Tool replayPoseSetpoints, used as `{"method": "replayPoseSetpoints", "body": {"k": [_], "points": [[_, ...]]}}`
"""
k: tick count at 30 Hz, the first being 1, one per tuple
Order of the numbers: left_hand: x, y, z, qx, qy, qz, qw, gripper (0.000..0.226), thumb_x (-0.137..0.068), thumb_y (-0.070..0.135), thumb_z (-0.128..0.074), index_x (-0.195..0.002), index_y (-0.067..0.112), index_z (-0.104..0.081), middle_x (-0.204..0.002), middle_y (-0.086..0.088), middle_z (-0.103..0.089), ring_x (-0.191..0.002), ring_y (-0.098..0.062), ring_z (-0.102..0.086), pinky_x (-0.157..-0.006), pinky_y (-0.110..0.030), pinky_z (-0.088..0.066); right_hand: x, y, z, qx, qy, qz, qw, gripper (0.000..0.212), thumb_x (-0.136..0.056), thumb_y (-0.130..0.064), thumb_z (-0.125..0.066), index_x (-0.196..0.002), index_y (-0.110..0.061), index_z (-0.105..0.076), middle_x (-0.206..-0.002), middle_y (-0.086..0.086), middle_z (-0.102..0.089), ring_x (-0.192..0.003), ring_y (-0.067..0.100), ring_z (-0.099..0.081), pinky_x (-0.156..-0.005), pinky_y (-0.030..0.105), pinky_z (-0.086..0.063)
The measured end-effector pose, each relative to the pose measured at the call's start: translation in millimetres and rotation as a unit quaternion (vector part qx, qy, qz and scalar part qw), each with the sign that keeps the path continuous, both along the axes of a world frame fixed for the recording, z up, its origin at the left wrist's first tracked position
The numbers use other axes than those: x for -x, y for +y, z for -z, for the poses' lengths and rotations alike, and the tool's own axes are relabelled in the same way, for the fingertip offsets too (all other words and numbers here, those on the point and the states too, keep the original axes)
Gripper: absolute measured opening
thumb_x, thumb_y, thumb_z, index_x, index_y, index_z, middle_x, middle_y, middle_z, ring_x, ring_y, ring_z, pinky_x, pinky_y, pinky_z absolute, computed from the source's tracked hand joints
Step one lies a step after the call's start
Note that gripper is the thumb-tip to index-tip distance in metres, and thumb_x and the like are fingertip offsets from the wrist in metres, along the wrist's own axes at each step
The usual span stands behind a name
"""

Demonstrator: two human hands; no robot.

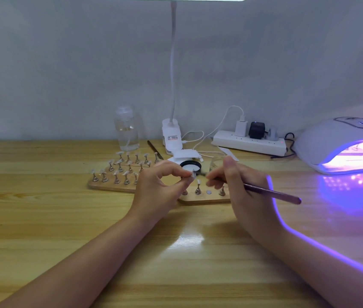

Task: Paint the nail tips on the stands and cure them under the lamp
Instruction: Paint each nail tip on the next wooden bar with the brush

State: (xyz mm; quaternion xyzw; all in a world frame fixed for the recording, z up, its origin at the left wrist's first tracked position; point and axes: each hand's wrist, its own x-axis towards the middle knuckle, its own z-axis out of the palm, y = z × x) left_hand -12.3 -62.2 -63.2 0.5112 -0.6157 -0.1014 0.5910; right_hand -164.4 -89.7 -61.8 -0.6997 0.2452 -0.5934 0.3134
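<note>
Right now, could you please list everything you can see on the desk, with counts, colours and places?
Desk: one, light wood.
Wooden boards with nail-tip stands: two; rear board left of centre, front board under the hands.
Stand with nail tip: one, pinched by left hand.
Brush: one, purple handle, in right hand.
Curing lamp: one, white, glowing violet, far right.
Desk lamp: one, white, centre back.
Bottle: one, clear, back left.
Power strip: one, white, back right.
Jar lid: one, black-rimmed, behind hands.
Left hand.
Right hand.
</note>
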Motion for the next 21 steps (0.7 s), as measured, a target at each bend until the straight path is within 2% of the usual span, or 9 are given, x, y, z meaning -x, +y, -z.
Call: {"method": "replayPoseSetpoints", "body": {"k": [3, 6, 10, 13, 15, 17, 21], "points": [[0.0, -0.3, 0.4, -0.002, 0.005, -0.002, 1.000, 0.022, -0.068, 0.004, -0.076, -0.070, 0.024, -0.068, -0.074, 0.001, -0.066, -0.076, -0.010, -0.060, -0.073, -0.010, -0.043, -0.2, 1.2, 0.0, -0.010, -0.022, -0.013, 1.000, 0.044, -0.087, -0.043, -0.041, -0.060, -0.018, -0.066, -0.052, -0.002, -0.063, -0.050, 0.004, -0.058, -0.054, 0.014, -0.044], [-0.7, -2.3, 0.9, -0.001, -0.005, -0.009, 1.000, 0.024, -0.068, 0.006, -0.077, -0.069, 0.028, -0.067, -0.074, 0.003, -0.066, -0.076, -0.009, -0.060, -0.073, -0.010, -0.042, 0.0, -1.1, 0.2, 0.016, 0.012, 0.012, 1.000, 0.038, -0.091, -0.038, -0.042, -0.068, -0.022, -0.067, -0.060, -0.005, -0.065, -0.059, 0.003, -0.060, -0.059, 0.015, -0.044], [0.2, -2.8, 1.0, 0.001, -0.005, -0.008, 1.000, 0.021, -0.068, 0.006, -0.077, -0.069, 0.025, -0.068, -0.074, 0.001, -0.066, -0.076, -0.006, -0.059, -0.072, -0.007, -0.040, -1.1, -0.4, -0.5, -0.032, -0.020, -0.006, 0.999, 0.044, -0.086, -0.048, -0.042, -0.057, -0.024, -0.066, -0.053, 0.001, -0.064, -0.049, 0.006, -0.058, -0.054, 0.016, -0.045], [0.1, -2.1, 1.3, 0.005, -0.008, -0.007, 1.000, 0.026, -0.069, 0.006, -0.076, -0.068, 0.030, -0.065, -0.073, 0.003, -0.066, -0.075, -0.005, -0.058, -0.070, -0.005, -0.039, 0.4, -0.2, -1.4, 0.004, 0.003, 0.012, 1.000, 0.034, -0.091, -0.040, -0.045, -0.068, -0.028, -0.067, -0.062, -0.007, -0.067, -0.056, 0.003, -0.060, -0.055, 0.014, -0.044], [0.2, -1.0, 0.9, 0.005, -0.008, -0.006, 1.000, 0.027, -0.069, 0.006, -0.076, -0.068, 0.031, -0.065, -0.074, 0.004, -0.066, -0.076, -0.006, -0.059, -0.071, -0.006, -0.039, 0.2, -0.2, -0.3, -0.010, 0.009, 0.013, 1.000, 0.035, -0.091, -0.038, -0.047, -0.066, -0.025, -0.067, -0.060, -0.006, -0.067, -0.053, 0.004, -0.060, -0.053, 0.015, -0.044], [0.4, -0.7, 0.8, 0.002, -0.003, -0.009, 1.000, 0.027, -0.068, 0.006, -0.076, -0.068, 0.030, -0.065, -0.074, 0.003, -0.066, -0.077, -0.008, -0.060, -0.072, -0.007, -0.040, 0.4, 1.4, -0.8, -0.027, -0.017, 0.006, 0.999, 0.041, -0.088, -0.044, -0.047, -0.060, -0.022, -0.067, -0.054, -0.001, -0.065, -0.048, 0.007, -0.058, -0.052, 0.016, -0.044], [0.6, -1.4, 0.0, -0.008, -0.011, -0.006, 1.000, 0.019, -0.069, 0.006, -0.076, -0.071, 0.023, -0.068, -0.075, 0.001, -0.067, -0.078, -0.012, -0.061, -0.073, -0.008, -0.041, -0.6, 0.7, -2.2, 0.004, 0.001, 0.018, 1.000, 0.035, -0.090, -0.040, -0.045, -0.067, -0.025, -0.067, -0.058, -0.006, -0.065, -0.056, 0.004, -0.061, -0.057, 0.015, -0.045]]}}
